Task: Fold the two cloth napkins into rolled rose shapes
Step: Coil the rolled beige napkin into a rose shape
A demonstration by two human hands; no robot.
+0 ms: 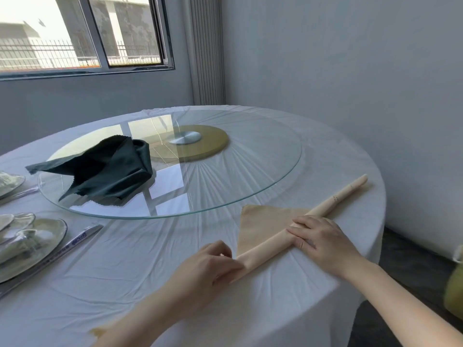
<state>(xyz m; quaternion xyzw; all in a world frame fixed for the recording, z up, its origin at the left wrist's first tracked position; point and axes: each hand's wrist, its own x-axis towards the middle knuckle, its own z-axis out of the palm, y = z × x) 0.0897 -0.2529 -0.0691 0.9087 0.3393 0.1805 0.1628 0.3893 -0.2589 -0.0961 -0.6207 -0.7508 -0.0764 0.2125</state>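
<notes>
A beige napkin point(260, 226) lies on the white tablecloth, its long edge rolled into a tube that runs from near me up to the right, with a flat triangle left unrolled. My left hand point(210, 264) has its fingers curled round the near part of the roll. My right hand point(318, 236) rests flat across the middle of the roll, fingers straight. A dark green napkin point(107, 169) sits crumpled on the glass turntable at the left, apart from both hands.
The round glass turntable point(250, 171) covers the table's middle, its edge close to the beige triangle. Plates point(50, 234) and wrapped chopsticks point(80, 239) stand at the left. The table edge point(370, 221) drops off at the right, near a grey wall.
</notes>
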